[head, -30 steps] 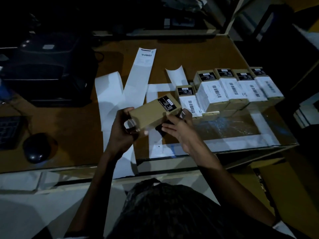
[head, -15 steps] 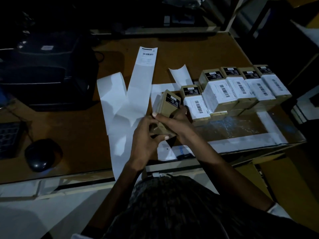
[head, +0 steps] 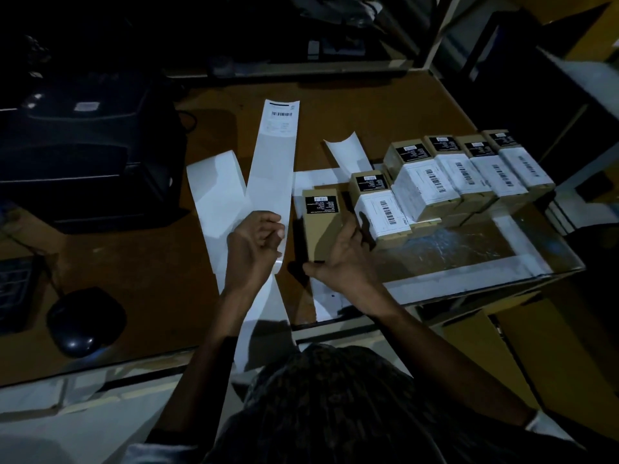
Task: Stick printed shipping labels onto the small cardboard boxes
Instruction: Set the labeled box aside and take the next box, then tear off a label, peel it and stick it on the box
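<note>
A plain brown cardboard box [head: 320,229] with a black sticker at its far end lies flat on the desk. My right hand [head: 341,262] grips its near end and right side. To its left my left hand [head: 254,244] pinches the right edge of a long white label strip [head: 273,169]. One printed label [head: 280,120] sits at the strip's far end. Right of the held box stands a box with a white shipping label [head: 382,214], touching it, and behind that a row of several more labelled boxes [head: 469,172].
A black printer [head: 83,155] stands at the back left, a mouse [head: 83,321] and keyboard edge [head: 13,289] at the near left. Empty backing strips [head: 214,185] lie beside the label strip. The desk's right part has a glass-like panel [head: 452,246] taped at its rim.
The box, held up in both hands before, now lies flat on the desk beside the labelled ones. My left hand has let go of it and moved left onto the label strip.
</note>
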The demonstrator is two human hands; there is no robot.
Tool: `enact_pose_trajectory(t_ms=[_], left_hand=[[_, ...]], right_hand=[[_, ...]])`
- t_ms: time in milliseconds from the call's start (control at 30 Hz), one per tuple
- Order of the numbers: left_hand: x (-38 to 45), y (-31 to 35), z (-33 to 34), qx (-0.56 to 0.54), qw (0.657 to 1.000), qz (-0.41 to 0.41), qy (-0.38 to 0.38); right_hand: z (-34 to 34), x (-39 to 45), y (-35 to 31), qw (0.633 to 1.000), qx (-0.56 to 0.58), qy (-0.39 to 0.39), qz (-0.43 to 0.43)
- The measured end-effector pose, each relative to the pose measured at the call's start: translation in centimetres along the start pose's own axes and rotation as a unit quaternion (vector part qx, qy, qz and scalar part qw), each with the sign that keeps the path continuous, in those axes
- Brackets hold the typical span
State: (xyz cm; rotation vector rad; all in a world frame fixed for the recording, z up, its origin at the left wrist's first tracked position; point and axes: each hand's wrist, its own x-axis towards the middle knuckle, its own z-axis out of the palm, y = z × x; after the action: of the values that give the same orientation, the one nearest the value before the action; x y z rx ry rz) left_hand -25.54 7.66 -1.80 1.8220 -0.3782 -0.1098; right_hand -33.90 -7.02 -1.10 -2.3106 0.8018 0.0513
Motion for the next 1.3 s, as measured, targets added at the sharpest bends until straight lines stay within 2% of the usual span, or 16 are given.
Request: enact_pose_trajectory(t_ms=[67, 233, 433, 567, 667, 733, 900, 1100, 1233, 1300], left_hand=[[0.6, -0.2, 0.1, 0.037, 0.999, 0.039, 0.007], [1.9, -0.8, 0.6, 0.035, 0.999, -0.019, -0.026], [3.1, -0.8, -0.6, 0.008, 0.987, -0.113, -0.11], [3.1, -0.3, -1.1, -0.039, 0.985, -0.136, -0.102], [3.1, -0.3, -1.3, -0.043, 0.989, -0.116, -0.081], [3.0, -0.1, -1.5, -0.015, 0.99, -0.1, -0.1], [2.7, -0.3, -2.1, 0.15, 0.978, -0.021, -0.146], [3.7, -1.5, -3.0, 0.16, 0.973, -0.034, -0.164], [4.8, -1.8, -3.6, 0.135, 0.973, -0.051, -0.183], [5.6, -1.5, -3.6, 0.128, 0.974, -0.058, -0.176]], right_hand=[[-0.8, 0.5, 0.5, 0.999, 0.03, 0.009, -0.01], [-3.2, 2.0, 1.7, 0.994, 0.105, 0.004, -0.009], [-4.6, 3.1, 1.8, 0.988, 0.145, -0.008, -0.054], [-5.8, 3.6, 1.3, 0.979, 0.18, -0.051, -0.084], [-5.9, 4.4, 0.8, 0.979, 0.155, -0.104, -0.086], [-5.5, 5.0, 0.2, 0.98, 0.129, -0.131, -0.083], [-4.8, 6.7, -0.5, 0.98, 0.066, -0.172, -0.071], [-5.2, 8.4, -0.8, 0.973, 0.039, -0.203, -0.1], [-5.3, 9.1, -1.0, 0.967, -0.032, -0.229, -0.111], [-5.2, 9.3, -1.4, 0.969, -0.013, -0.217, -0.116]])
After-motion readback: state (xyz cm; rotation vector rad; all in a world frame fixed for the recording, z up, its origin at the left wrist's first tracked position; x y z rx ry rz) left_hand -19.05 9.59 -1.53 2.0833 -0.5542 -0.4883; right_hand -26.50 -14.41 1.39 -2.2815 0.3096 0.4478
